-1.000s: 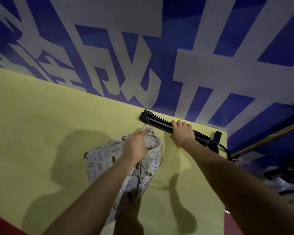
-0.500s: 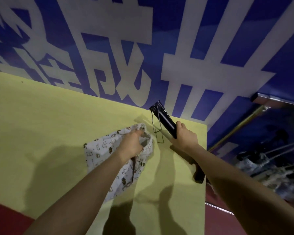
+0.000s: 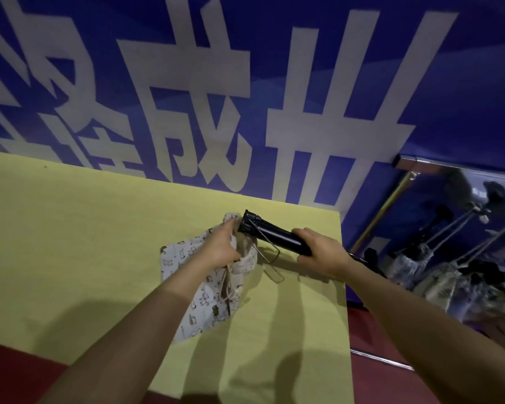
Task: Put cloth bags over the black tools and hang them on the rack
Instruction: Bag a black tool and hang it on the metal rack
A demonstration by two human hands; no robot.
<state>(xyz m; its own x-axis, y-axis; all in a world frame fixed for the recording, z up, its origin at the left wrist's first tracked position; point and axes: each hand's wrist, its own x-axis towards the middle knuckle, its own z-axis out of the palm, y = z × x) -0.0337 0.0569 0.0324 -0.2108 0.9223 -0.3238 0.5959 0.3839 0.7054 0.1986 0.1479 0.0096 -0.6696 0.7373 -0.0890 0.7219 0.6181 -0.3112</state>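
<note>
A white cloth bag (image 3: 199, 304) with small animal prints lies on the yellow table (image 3: 70, 243), its drawstring mouth lifted. My left hand (image 3: 220, 249) grips the rim of that mouth and holds it up. My right hand (image 3: 321, 253) grips the black tube-shaped tool (image 3: 274, 236) near its rear end. The tool is held above the table, its front end pointing left at the bag's mouth and touching the rim. A thin wire loop (image 3: 270, 265) hangs from the tool down to the table.
A blue wall (image 3: 274, 83) with large white characters stands right behind the table. At the right, past the table edge, a metal rack (image 3: 382, 211) carries several bagged tools (image 3: 438, 275). The floor is dark red (image 3: 391, 383).
My right hand has swung the black tool from pointing up and away to pointing left, bringing its front end to the bag's mouth. My left hand has raised the bag's rim.
</note>
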